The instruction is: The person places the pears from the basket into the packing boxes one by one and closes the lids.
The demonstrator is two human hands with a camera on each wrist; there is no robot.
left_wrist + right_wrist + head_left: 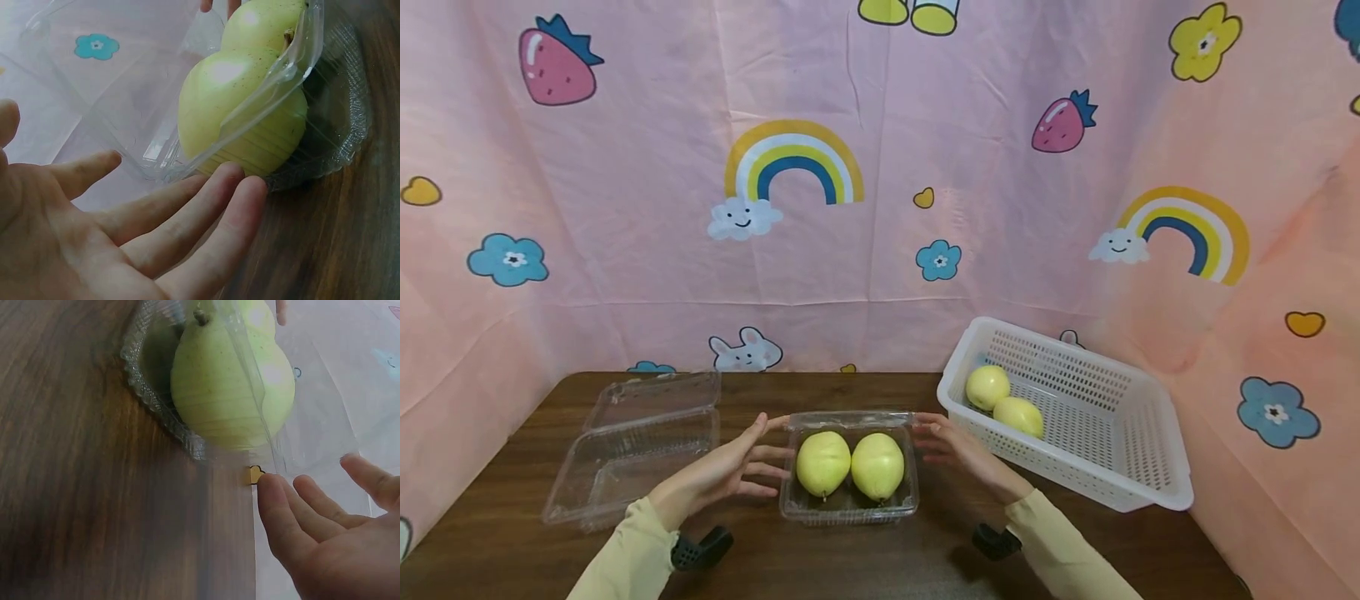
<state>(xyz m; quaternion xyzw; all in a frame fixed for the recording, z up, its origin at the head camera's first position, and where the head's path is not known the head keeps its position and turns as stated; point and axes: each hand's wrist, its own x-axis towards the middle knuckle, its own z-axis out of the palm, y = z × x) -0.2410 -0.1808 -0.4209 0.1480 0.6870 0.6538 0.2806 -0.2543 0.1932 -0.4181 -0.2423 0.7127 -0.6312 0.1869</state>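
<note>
Two yellow-green pears [823, 463] lie side by side, stems toward me, in a transparent plastic clamshell box [850, 515]. The box's lid [850, 419] stands raised at its far side in the head view. My left hand [730, 468] is beside the box's left side, its fingers spread and nearly straight; in the left wrist view the fingertips [228, 172] are close to the wall by the nearer pear [244, 119]. My right hand [958, 454] is at the right, fingers extended toward the lid's edge; whether they touch it I cannot tell. Neither hand grips anything.
Another transparent clamshell box [636, 467] with its lid up stands at the left. To the right, a white perforated basket [1075, 475] holds two more pears [987, 387]. The dark wood tabletop [820, 567] ends at a patterned curtain [647, 150].
</note>
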